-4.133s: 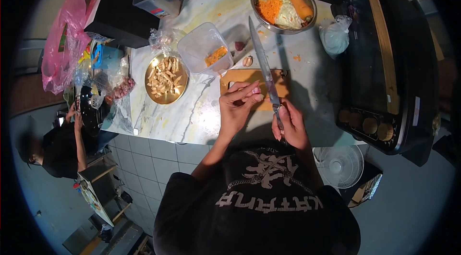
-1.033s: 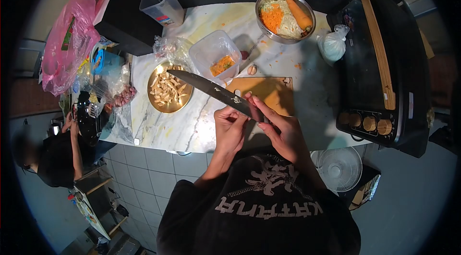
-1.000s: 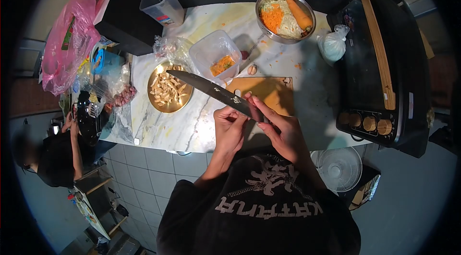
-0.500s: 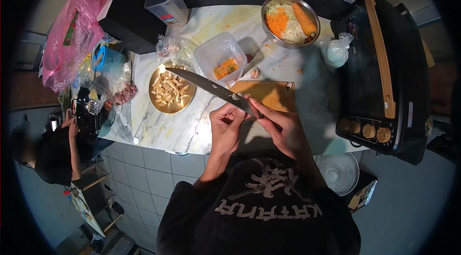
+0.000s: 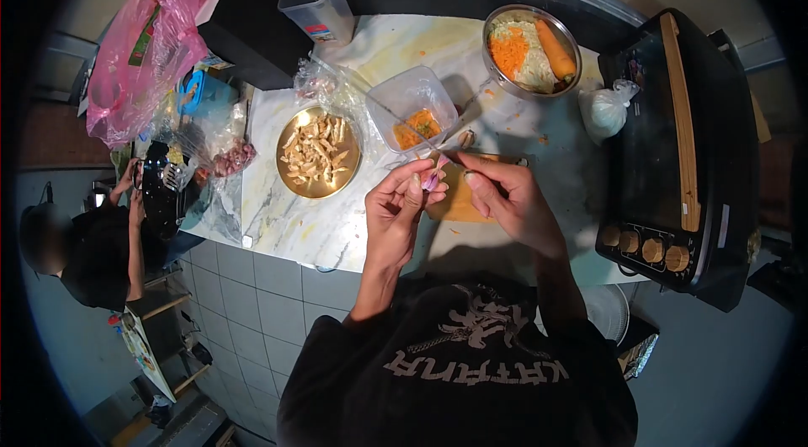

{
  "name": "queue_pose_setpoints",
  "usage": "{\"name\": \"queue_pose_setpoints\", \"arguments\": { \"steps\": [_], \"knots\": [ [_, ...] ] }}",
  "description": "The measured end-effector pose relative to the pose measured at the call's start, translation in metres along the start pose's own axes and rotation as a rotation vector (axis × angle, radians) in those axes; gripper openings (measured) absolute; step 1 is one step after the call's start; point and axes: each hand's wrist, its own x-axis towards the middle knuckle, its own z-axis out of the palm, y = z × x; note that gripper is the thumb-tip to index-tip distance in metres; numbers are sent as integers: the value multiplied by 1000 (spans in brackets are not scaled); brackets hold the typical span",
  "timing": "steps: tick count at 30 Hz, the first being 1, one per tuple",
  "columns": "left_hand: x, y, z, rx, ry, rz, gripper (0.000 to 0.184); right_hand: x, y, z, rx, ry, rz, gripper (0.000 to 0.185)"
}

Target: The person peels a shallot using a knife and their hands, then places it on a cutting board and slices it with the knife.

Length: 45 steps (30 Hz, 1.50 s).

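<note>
My left hand (image 5: 397,204) pinches a small purple-skinned garlic clove (image 5: 433,182) between thumb and fingertips. Close beside it, my right hand (image 5: 509,196) is closed on a knife (image 5: 402,125), whose blade is turned nearly edge-on and shows as a thin line pointing up and left. Its handle is hidden in the fingers. Beneath both hands lies a wooden cutting board (image 5: 461,201). Another clove-like piece (image 5: 466,139) rests just beyond the board. A clear plastic tub (image 5: 400,93) with orange shreds stands behind the blade.
Left of the hands is a golden bowl (image 5: 284,179) of pale strips. A steel bowl (image 5: 488,60) with shredded vegetables and a carrot stands at the back. A black oven (image 5: 648,169) and a tied white bag (image 5: 608,110) flank the right. Another person (image 5: 97,258) works at far left.
The knife blade has turned from broadside to nearly edge-on. My right hand has shifted slightly right, and the purple clove now shows at my left fingertips. The whole view has shifted a little.
</note>
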Motion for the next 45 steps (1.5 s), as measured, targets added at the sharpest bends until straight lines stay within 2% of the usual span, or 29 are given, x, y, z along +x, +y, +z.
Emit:
{"name": "queue_pose_setpoints", "arguments": {
  "steps": [5,10,24,32,35,38,42,45],
  "knots": [
    [1,0,-4,-59,-38,2,31,20,0,-6,77,-3,-15,32],
    [4,3,-2,-109,-10,-11,32,42,-4,-5,-27,-37,-51,31],
    [10,11,-13,-80,34,6,32,61,2,-3,49,-48,51,30],
    [16,15,-9,-81,115,-27,35,50,-6,-2,-12,-26,39,35],
    [18,12,-7,-78,98,0,33,31,-9,11,-13,73,56,36],
    [20,4,-7,-39,89,52,32,19,-17,21,-56,-7,21,39],
    [23,2,1,12,154,126,31,12,-12,34,-67,48,39,41],
    [21,0,2,17,163,132,29,12,-9,44,-106,185,-15,40]
  ]
}}
